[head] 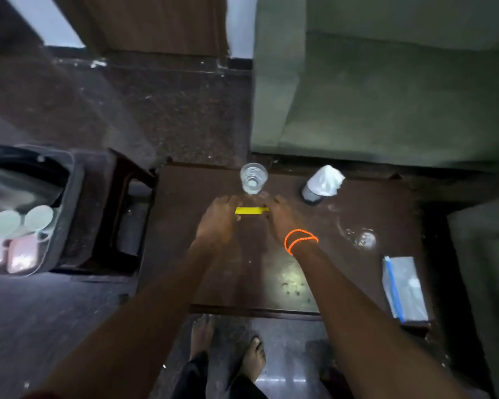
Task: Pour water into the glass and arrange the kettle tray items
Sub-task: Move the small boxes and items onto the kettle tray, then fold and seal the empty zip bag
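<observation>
Two bare feet (228,349) stand on the dark floor at the near edge of a dark brown table (271,283), and both forearms reach forward over it. Left hand (216,220) and right hand (283,217) each pinch one end of a small yellow sachet (251,210), holding it level between them just above the table; the fingertips themselves are blurred, so how they close on it is not clear. Orange bands (300,240) circle the right wrist. Just beyond the sachet, at the far edge of the table, a clear glass (253,178) stands upright, and whether it holds water cannot be told. Further right along that far edge stands a dark round container (311,194) with a crumpled white wrap (326,180) over its top, hiding what is inside. Nearer on the right, a second clear glass item (360,236) rests on the table, too blurred to tell how it lies or what it holds. Close to the near right corner lies a flat clear packet (404,289) with a blue strip along its left side. Left of the table, a dark tray (67,214) sits on a low wooden stand (127,180); in it are two round pale lids (20,220) side by side and, nearer, two pinkish packets (12,257). A grey-green upholstered seat (386,82) fills the far right.
</observation>
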